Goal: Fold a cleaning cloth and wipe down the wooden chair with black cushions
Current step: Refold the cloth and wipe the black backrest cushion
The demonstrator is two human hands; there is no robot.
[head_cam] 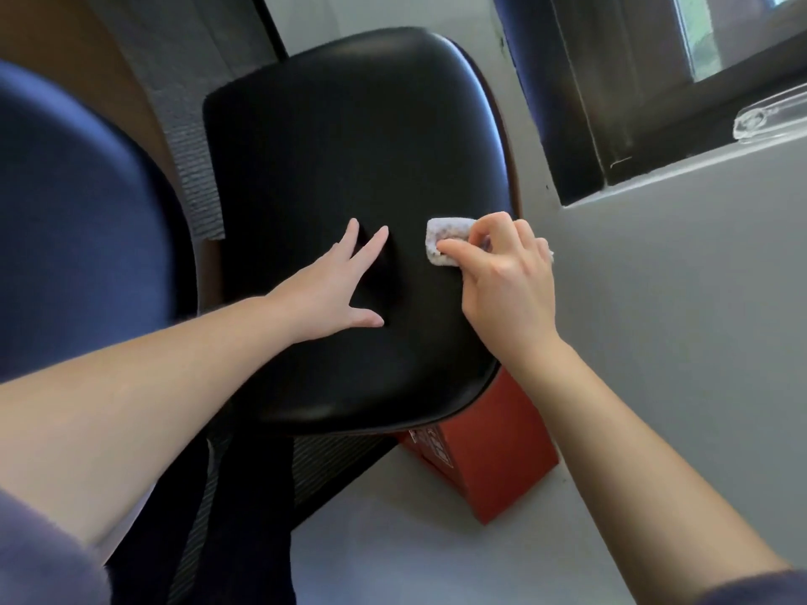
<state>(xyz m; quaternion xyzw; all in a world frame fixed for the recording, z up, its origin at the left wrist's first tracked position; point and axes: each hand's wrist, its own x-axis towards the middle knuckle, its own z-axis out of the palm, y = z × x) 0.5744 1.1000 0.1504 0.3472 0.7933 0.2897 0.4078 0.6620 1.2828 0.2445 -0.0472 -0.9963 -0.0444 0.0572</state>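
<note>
Half done, I judge: your right hand [502, 281] pinches the small folded white cloth [441, 242] on the black padded cushion [340, 159] at frame centre; your left hand [336, 290] presses flat, fingers spread. The wooden edge [511, 168] remains.

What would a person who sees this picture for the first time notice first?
The big black cushion fills the centre. On it the left hand presses flat with spread fingers, and the right hand grips a small folded white cloth near its right edge.
</note>
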